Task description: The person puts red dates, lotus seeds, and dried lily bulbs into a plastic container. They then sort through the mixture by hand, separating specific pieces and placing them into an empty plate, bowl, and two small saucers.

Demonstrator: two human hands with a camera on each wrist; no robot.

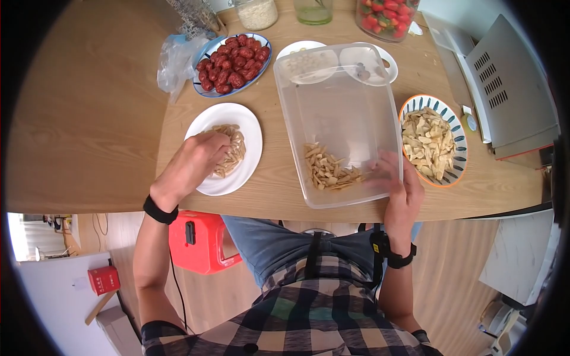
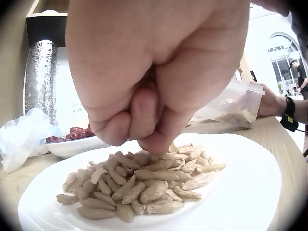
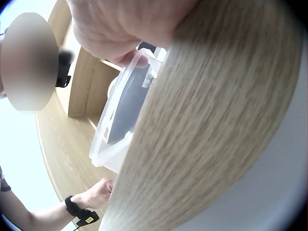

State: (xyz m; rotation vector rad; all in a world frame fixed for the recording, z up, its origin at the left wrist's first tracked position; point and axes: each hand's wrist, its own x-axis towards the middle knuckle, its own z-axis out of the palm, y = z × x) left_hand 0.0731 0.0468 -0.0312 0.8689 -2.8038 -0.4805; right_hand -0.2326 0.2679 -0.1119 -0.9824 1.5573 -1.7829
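Observation:
My left hand (image 1: 199, 155) is over the white plate (image 1: 252, 135), its fingers bunched into a pile of pale, spindle-shaped dried tubers (image 2: 154, 192). Thumb and fingertips pinch together at the top of that pile, and what lies between them is mostly hidden. To the right is a clear plastic box (image 1: 338, 113), with more pale dried tubers (image 1: 328, 171) gathered at its near end. My right hand (image 1: 404, 193) grips the box's near right wall, and some fingers show through the plastic. In the right wrist view, fingertips curl over the box rim (image 3: 108, 120).
Red dates (image 1: 234, 62) fill a blue-rimmed dish beside a plastic bag (image 1: 178, 59). Right of the box stands an orange-rimmed bowl (image 1: 454, 127) of pale slices. Two small white plates (image 1: 389, 62) and several jars, one holding strawberries (image 1: 386, 18), stand behind. A grey metal device (image 1: 513, 89) stands far right.

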